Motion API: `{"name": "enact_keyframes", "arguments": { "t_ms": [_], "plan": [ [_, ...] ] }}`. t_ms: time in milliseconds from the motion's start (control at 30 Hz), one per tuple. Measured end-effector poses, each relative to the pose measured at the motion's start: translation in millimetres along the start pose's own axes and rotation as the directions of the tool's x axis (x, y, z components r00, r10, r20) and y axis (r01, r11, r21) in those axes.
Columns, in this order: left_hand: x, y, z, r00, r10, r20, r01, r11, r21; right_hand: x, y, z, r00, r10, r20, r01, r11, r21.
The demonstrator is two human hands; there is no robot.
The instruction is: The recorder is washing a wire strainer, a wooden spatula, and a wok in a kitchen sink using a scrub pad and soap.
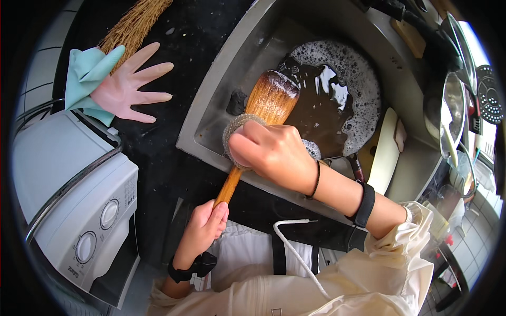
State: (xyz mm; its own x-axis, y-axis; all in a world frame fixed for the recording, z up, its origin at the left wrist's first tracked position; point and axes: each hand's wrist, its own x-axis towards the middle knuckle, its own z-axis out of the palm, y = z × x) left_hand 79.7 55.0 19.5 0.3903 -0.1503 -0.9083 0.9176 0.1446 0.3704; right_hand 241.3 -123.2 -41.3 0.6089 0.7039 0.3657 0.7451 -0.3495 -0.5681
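Observation:
A wooden spatula [272, 96] with a broad, dark-edged blade slants over the near left edge of a metal sink [213, 79]. My left hand [205, 225] grips the end of its handle. Above it, my right hand [272, 152] is closed on a round mesh scouring pad [233, 134], pressed against the spatula where blade meets handle. Behind my right hand, a round pan [320, 114] in the sink holds brown water with foam around its rim. The pan's dark handle [355, 168] points toward me, partly hidden by my right forearm.
Left of the sink lie a pink and mint rubber glove [126, 87] and a straw brush [136, 27] on the black counter [158, 158]. A white appliance with two dials [83, 189] stands near left. A pale oblong piece [381, 158] leans in the sink's right side; lids and utensils crowd the far right.

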Motion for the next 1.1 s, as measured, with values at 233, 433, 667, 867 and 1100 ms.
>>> {"name": "enact_keyframes", "arguments": {
  "t_ms": [233,433,667,867,1100],
  "plan": [
    [-3,3,7,0.999,0.036,-0.036,-0.036,0.999,0.008,36,61,6,0.956,0.221,-0.193,-0.258,0.946,-0.195],
    [1,-6,2,0.997,0.078,-0.029,-0.078,0.997,0.006,24,42,-5,0.992,0.104,-0.076,-0.110,0.991,-0.078],
    [-2,-3,5,0.996,0.079,-0.051,-0.078,0.997,0.017,20,21,3,0.993,0.110,-0.032,-0.109,0.993,0.036],
    [-2,-2,9,0.995,0.075,-0.071,-0.074,0.997,0.018,20,59,-7,0.976,0.187,-0.109,-0.199,0.973,-0.120],
    [5,-10,4,0.998,0.062,-0.026,-0.064,0.997,-0.047,-1,4,-7,0.999,0.019,0.048,-0.018,1.000,-0.016]
  ]
}}
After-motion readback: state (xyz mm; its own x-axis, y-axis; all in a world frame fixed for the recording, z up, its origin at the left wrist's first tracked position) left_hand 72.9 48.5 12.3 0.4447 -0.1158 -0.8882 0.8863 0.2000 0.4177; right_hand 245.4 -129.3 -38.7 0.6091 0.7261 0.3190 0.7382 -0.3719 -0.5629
